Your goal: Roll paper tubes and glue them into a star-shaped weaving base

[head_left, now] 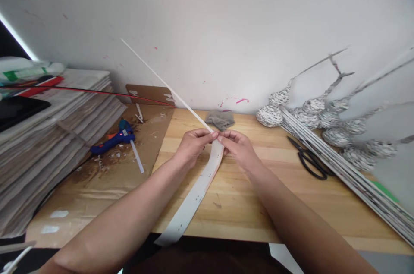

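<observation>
My left hand (193, 144) and my right hand (238, 146) meet over the wooden table (258, 196), fingers pinched together on a white paper strip (197, 194). Above my fingers the strip is rolled into a thin stick (161, 77) that rises up and to the left toward the wall. Below them it hangs flat and wide, running down past the table's front edge. Both hands are closed on the paper where the roll ends.
A blue glue gun (111, 139) lies on brown cardboard (106, 179) at left, beside a tall stack of newspapers (48, 136). A grey cloth (221, 119) sits by the wall. Black scissors (310, 159), rolled paper sticks (349, 174) and woven paper balls (307, 112) lie at right.
</observation>
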`<state>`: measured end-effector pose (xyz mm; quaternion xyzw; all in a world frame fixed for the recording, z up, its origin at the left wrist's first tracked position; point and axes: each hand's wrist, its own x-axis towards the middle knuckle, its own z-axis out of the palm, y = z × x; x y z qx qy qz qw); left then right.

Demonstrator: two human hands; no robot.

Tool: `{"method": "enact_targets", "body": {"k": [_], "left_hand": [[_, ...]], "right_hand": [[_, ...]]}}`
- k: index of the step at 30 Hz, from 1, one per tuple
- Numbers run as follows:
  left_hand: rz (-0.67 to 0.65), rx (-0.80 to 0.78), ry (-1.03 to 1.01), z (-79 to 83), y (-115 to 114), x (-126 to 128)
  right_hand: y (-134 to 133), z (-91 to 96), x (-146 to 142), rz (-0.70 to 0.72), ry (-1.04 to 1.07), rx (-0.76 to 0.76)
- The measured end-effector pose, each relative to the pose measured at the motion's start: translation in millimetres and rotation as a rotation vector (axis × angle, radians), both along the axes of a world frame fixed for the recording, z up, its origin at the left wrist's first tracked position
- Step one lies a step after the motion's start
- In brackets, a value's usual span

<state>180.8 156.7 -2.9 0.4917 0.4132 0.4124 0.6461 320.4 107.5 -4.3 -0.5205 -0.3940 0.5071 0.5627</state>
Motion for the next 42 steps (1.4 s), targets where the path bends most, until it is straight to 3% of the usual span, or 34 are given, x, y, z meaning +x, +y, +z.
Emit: {"method": "enact_targets", "body": {"k": [10,15,19,29,37,42], "left_hand": [[-0.063,0.067,0.080,0.8,-1,-3],[-0.071,0.119,0.129,9.6,-4,-4],[-0.087,0.125,0.102,6.1,0,-4],[-0.076,0.125,0.073,1.7,3,-4],[-0.033,0.112,0.054,-2.2,4,-3],[-0.012,0.096,0.079,0.5,2,-3]], "right_hand": [[0,-4.6,-3,-0.082,-0.026,0.059],[-1,-6.3,-3,-0.118,-0.107,0.109],[-4,-4.1,-7,-0.135,-0.192,0.146],[-3,-7.2,-10,-0.177,-0.217,0.220],[-5,-10.8,-15,-0.229,-0.392,0.306],[-4,-13.0,-16,-0.214,-0.340,0.301]]}}
